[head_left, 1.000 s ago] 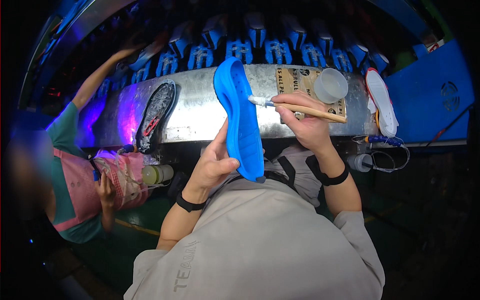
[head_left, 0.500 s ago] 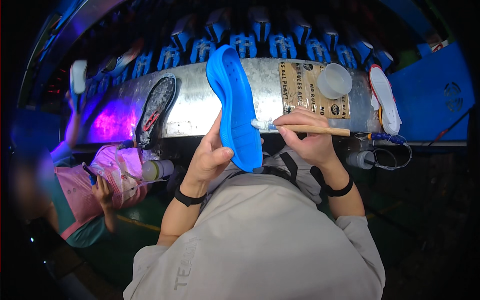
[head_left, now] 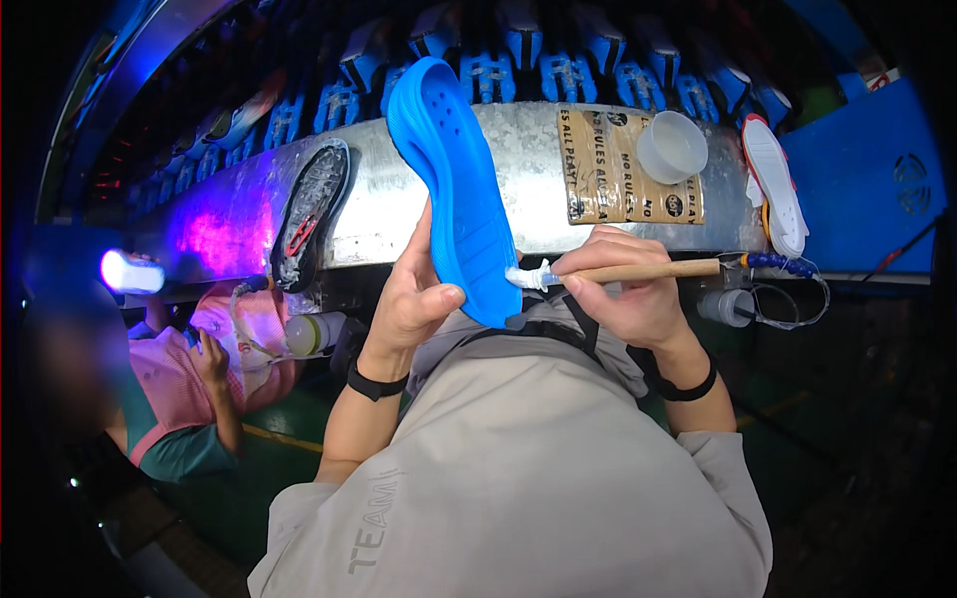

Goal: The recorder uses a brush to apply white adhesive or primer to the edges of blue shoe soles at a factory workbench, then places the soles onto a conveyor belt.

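Left hand (head_left: 414,304) is wrapped around the lower part of the blue shoe sole (head_left: 454,189), thumb pressed on its near face and fingers behind it, so I see the sole standing nearly upright in front of my chest, toe end up and leaning a little to the left. Right hand (head_left: 623,289) is closed around the wooden handle of a brush (head_left: 618,271), which lies almost level, its whitish bristle tip touching the sole's right edge near the heel end.

Behind the sole runs a curved metal tabletop (head_left: 399,214), lit purple on its left part. On it a black sole (head_left: 311,214) lies tilted, well left of the blue one. To the right a brown cardboard sign (head_left: 623,184) is stuck to the metal, with a translucent round cup (head_left: 672,147) at its upper right corner. Further right a white shoe (head_left: 776,184) rests on its side at the tabletop's end. A row of blue holders (head_left: 558,75) stands beyond the tabletop; I think they are clamps, though the dark view leaves that unsure.

At lower left another person in a pink apron (head_left: 189,384) sits, one hand at their chest.
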{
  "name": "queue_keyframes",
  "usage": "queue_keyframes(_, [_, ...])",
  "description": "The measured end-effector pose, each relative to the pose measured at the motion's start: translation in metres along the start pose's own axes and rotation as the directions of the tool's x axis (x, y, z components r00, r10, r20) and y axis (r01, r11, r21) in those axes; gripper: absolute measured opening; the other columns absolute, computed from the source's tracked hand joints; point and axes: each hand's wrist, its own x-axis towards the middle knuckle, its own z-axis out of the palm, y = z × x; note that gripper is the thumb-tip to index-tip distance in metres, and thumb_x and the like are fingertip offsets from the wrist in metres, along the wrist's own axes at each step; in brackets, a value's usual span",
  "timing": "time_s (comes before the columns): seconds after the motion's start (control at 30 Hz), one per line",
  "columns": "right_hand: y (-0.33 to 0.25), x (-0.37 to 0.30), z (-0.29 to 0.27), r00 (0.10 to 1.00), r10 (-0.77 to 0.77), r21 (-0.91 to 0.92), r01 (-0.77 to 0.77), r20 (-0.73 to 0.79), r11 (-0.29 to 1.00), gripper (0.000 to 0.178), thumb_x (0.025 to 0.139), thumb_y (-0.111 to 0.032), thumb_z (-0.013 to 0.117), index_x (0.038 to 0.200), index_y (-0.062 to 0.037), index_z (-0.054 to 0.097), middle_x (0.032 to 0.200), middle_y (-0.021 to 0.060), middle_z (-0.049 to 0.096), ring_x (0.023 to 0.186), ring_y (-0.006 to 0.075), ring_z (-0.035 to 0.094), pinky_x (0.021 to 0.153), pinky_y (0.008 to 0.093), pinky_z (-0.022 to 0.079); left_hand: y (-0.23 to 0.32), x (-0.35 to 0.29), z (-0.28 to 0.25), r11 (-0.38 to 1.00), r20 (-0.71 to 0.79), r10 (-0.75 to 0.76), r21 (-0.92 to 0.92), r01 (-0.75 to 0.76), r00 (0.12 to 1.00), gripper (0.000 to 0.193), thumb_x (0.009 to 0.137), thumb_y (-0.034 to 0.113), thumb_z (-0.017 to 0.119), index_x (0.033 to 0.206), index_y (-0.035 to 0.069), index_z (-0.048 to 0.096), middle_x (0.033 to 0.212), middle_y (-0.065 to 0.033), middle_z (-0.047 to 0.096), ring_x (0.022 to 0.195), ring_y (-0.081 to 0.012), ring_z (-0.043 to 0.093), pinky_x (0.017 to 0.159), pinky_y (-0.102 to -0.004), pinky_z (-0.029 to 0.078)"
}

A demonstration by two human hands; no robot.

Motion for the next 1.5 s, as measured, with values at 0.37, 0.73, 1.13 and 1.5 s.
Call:
queue_keyframes(0.37, [0.015, -0.004, -0.012, 0.920, 0.234, 0.285, -0.143, -0.316, 0.948, 0.016, 0.092, -0.001, 0.065, 0.106, 0.0027, 0.071, 0.097, 0.0078, 0.070, 0.084, 0.0114, 0.063, 0.076, 0.0250, 0.050, 0.006, 0.005, 0.011, 0.992, -0.011, 0.099, 0.077, -0.098, 0.995, 0.112, 0.076, 0.031, 0.081, 0.161, 0.004, 0.014, 0.141, -0.0199, 0.051, 0.125, -0.0339, 0.059, 0.107, -0.0462, 0.048])
queue_keyframes(0.73, [0.030, -0.019, -0.018, 0.960, 0.090, 0.106, -0.064, -0.265, 0.992, 0.015, 0.082, 0.003, 0.068, 0.097, 0.0017, 0.073, 0.089, 0.0110, 0.071, 0.077, 0.0186, 0.063, 0.073, 0.0299, 0.050, 0.005, 0.001, 0.022, 0.995, -0.008, 0.054, 0.082, -0.053, 0.999, 0.109, 0.079, 0.024, 0.075, 0.163, 0.005, 0.009, 0.154, -0.0153, 0.041, 0.138, -0.0276, 0.049, 0.115, -0.0422, 0.039])
queue_keyframes(1.13, [0.015, -0.009, -0.016, 0.996, -0.057, 0.036, 0.059, -0.069, 0.998, 0.013, 0.080, 0.002, 0.069, 0.092, 0.0013, 0.074, 0.078, 0.0095, 0.070, 0.068, 0.0189, 0.062, 0.065, 0.0310, 0.048, 0.000, 0.013, 0.021, 0.980, -0.034, 0.149, 0.135, -0.143, 0.988, 0.112, 0.076, 0.021, 0.077, 0.164, 0.009, 0.009, 0.149, -0.0188, 0.046, 0.132, -0.0352, 0.054, 0.111, -0.0469, 0.044])
queue_keyframes(1.5, [0.132, -0.035, -0.022, 0.808, 0.135, 0.000, -0.165, -0.574, 0.986, 0.022, 0.098, -0.003, 0.060, 0.118, 0.0045, 0.067, 0.110, 0.0106, 0.071, 0.104, 0.0177, 0.065, 0.094, 0.0305, 0.052, 0.003, 0.008, 0.003, 0.996, 0.119, 0.021, -0.091, -0.010, 0.993, 0.102, 0.088, 0.049, 0.072, 0.160, 0.004, 0.017, 0.136, -0.0194, 0.056, 0.118, -0.0361, 0.063, 0.095, -0.0442, 0.055])
